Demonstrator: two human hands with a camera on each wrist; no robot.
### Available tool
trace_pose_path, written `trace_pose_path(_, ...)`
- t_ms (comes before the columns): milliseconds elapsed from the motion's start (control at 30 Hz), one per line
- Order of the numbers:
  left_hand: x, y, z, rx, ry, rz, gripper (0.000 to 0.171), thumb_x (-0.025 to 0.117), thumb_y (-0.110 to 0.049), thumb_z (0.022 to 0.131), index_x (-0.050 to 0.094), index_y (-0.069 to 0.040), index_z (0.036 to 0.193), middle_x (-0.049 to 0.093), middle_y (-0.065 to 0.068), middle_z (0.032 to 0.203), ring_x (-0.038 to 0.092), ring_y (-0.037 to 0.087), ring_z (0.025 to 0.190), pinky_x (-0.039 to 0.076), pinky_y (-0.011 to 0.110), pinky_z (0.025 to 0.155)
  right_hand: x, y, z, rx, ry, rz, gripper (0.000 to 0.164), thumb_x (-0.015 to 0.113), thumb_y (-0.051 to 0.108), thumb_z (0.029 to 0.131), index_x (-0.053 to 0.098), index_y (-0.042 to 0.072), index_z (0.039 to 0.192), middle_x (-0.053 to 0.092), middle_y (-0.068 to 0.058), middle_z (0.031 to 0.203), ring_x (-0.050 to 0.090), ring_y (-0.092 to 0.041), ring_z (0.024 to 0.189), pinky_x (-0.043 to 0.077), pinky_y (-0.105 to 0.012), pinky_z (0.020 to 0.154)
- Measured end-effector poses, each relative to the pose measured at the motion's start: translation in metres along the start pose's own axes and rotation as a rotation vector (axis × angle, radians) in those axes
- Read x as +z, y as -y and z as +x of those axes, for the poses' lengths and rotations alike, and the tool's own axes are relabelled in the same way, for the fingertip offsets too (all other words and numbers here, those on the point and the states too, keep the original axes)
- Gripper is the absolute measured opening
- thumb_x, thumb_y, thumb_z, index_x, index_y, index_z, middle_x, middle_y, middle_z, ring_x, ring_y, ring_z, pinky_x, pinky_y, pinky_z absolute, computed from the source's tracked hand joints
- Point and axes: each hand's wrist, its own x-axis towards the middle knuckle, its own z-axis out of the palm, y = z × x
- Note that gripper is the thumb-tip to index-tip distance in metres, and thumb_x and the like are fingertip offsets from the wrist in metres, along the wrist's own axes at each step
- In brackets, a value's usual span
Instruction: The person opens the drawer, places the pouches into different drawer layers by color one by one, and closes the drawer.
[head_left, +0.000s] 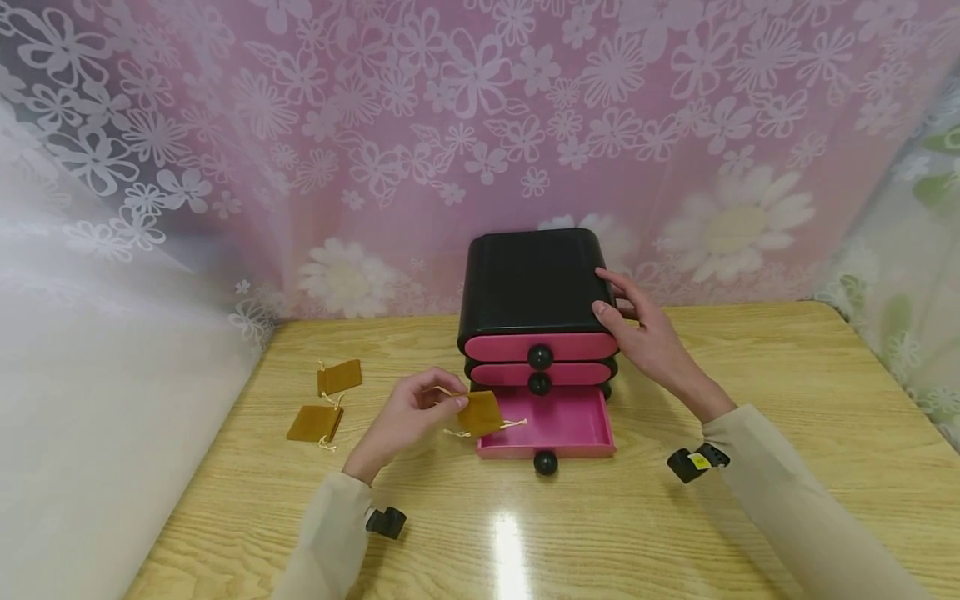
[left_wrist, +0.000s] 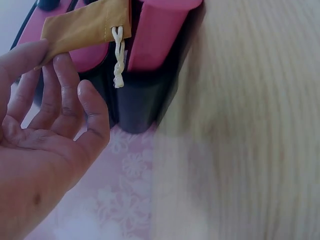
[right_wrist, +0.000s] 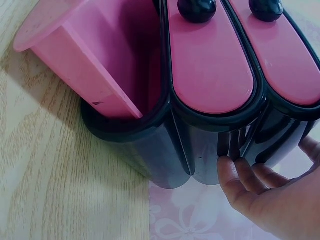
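Observation:
My left hand (head_left: 403, 419) pinches a mustard-brown drawstring pouch (head_left: 482, 415) by one edge, between thumb and fingertips. The pouch hangs above the left part of a pulled-out pink drawer (head_left: 558, 427), its cream cords dangling; in the left wrist view the pouch (left_wrist: 82, 27) shows a braided cord end. This drawer is the lowest of a black mini drawer cabinet (head_left: 536, 279) with pink fronts and round black knobs. My right hand (head_left: 654, 340) rests against the cabinet's right side, thumb at the top edge. Its fingertips touch the glossy black side in the right wrist view.
Two more brown pouches, one farther back (head_left: 340, 377) and one nearer (head_left: 315, 423), lie on the wooden table (head_left: 600, 533) to the left. The upper drawers (head_left: 542, 347) are closed. A flowered curtain (head_left: 420, 167) hangs behind the cabinet.

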Motion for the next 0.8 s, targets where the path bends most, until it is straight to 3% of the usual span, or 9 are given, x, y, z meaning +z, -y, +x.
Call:
trace_pose_path(233,0.018,-0.002,0.007,0.003,0.025,-0.008,0.014,0.07,-0.015,0.097,0.071,-0.01,0.11,0.069,0.01,0.113,0.068,0.02,0.091,0.058,0.027,0.084,0.0,-0.001,0.0,-0.002,0.0,0.0,0.058,0.05,0.035,0.107,0.03,0.032,0.162,0.034,-0.02,0.162,0.047,-0.047,0.139,0.044,-0.069,0.104)
trace_pose_path(433,0.03,-0.004,0.01,0.008,0.049,-0.058,0.014,0.069,-0.014,0.098,0.07,-0.01,0.111,0.069,0.012,0.109,0.07,0.027,0.086,0.061,0.036,0.081,0.001,-0.001,0.0,-0.001,0.0,-0.001,0.058,0.05,0.035,0.107,0.03,0.032,0.162,0.035,-0.02,0.162,0.047,-0.047,0.139,0.043,-0.069,0.104)
trace_pose_path(800,0.047,0.003,0.013,0.031,0.025,-0.042,0.012,0.069,-0.013,0.098,0.071,-0.012,0.109,0.07,0.009,0.105,0.068,0.025,0.08,0.059,0.028,0.07,0.001,0.0,0.0,0.001,-0.003,-0.01,0.059,0.05,0.035,0.107,0.029,0.031,0.162,0.035,-0.021,0.162,0.047,-0.048,0.139,0.043,-0.07,0.104)
